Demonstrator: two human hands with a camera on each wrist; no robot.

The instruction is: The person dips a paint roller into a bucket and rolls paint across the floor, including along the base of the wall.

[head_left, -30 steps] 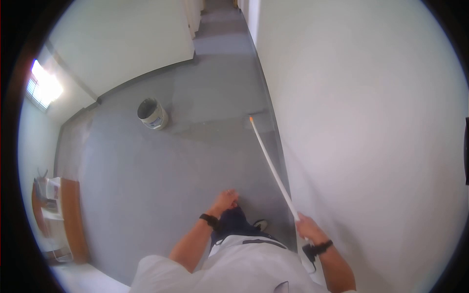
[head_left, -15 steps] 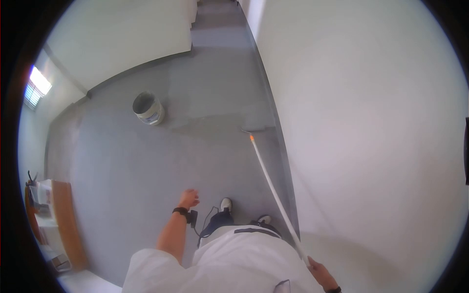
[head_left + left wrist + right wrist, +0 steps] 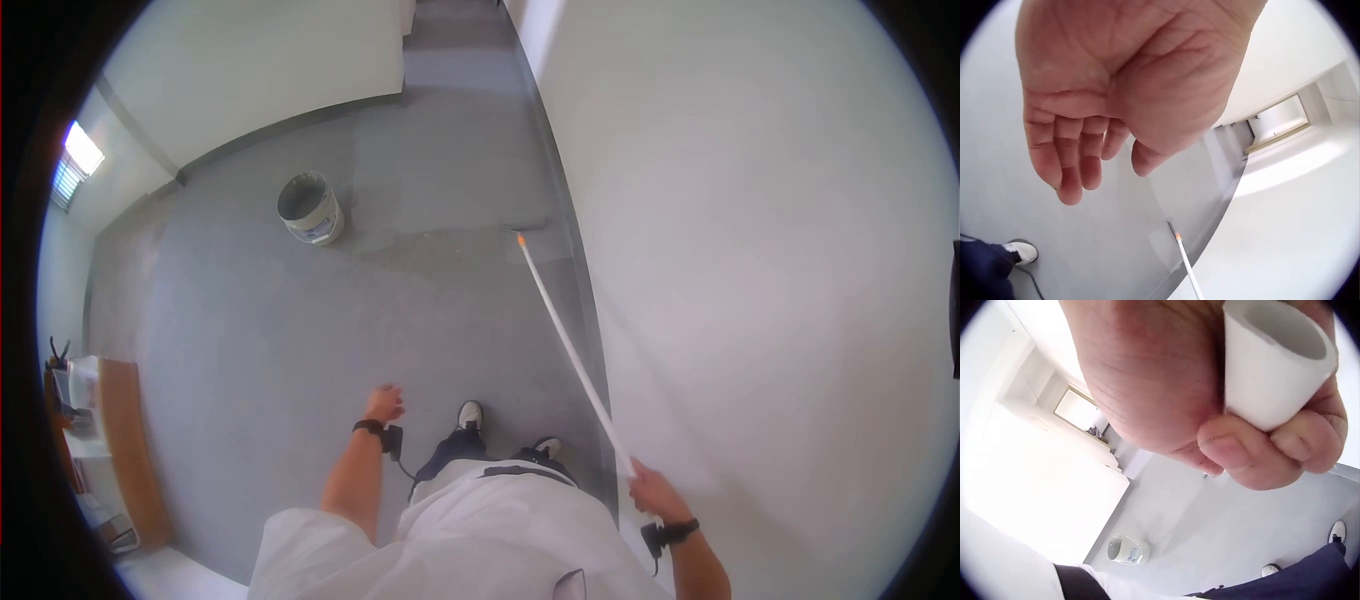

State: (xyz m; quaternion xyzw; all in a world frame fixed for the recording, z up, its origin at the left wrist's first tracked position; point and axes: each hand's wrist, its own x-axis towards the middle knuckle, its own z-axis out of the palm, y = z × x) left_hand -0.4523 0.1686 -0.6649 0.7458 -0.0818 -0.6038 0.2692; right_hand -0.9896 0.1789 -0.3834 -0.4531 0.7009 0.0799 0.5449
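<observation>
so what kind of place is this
Probably an indoor room opening onto a corridor: plain white walls meet a grey floor, which narrows into a passage ahead, and a wooden-sided shelf unit stands at the left.

Long white hollow pole [image 3: 572, 350], orange-collared, aslant, thin head [image 3: 527, 228] on gray floor [image 3: 300, 330].

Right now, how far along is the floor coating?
Seemingly done: the darker floor patch beyond the roller. In hand: the right hand grips the white pole, roller down near the right-hand wall. Possibly left: the paler floor nearer the shoes, though I cannot tell whether it needs coating.
</observation>
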